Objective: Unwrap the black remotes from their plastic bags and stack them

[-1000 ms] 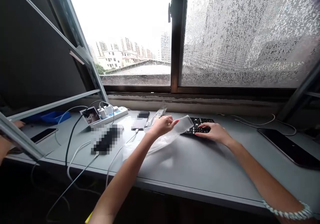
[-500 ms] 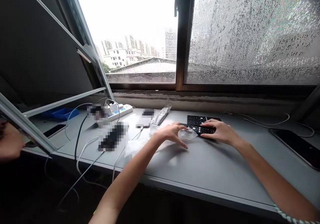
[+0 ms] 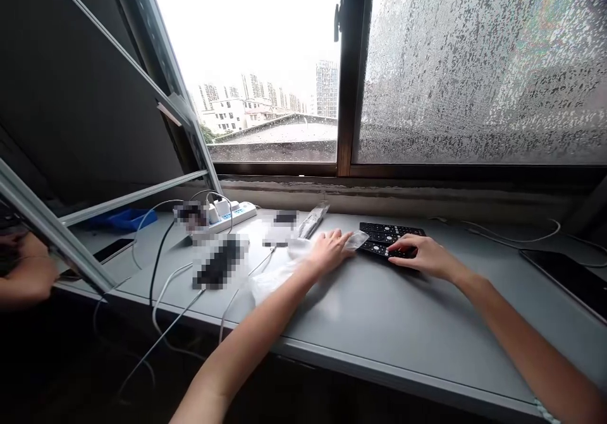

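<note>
Droplets speckle the window (image 3: 474,76) beyond the grey desk (image 3: 379,329), and from my remote seat I look forward and down along both forearms.

At the middle of the desktop, the near remote control (image 3: 377,249) lies buttons up, slightly aslant. I have the right hand (image 3: 427,257) closed over its right end, index finger toward the far side and thumb along the near side, so the body of the remote extends leftward out of my grasp. Its right end is partly hidden under those fingers. Just beyond it, toward the window, the far remote control (image 3: 391,229) lies roughly parallel, clear of my fingers; I can't tell whether the two remotes touch.

To the left of the near remote, I have the left hand (image 3: 329,250) low over crumpled plastic wrapping (image 3: 272,282), fingers stretched out. One clear flap (image 3: 358,241) sticks out past the fingertips, right by the remote's left end. Whether that hand pinches the plastic or merely presses it, I cannot tell.
</note>
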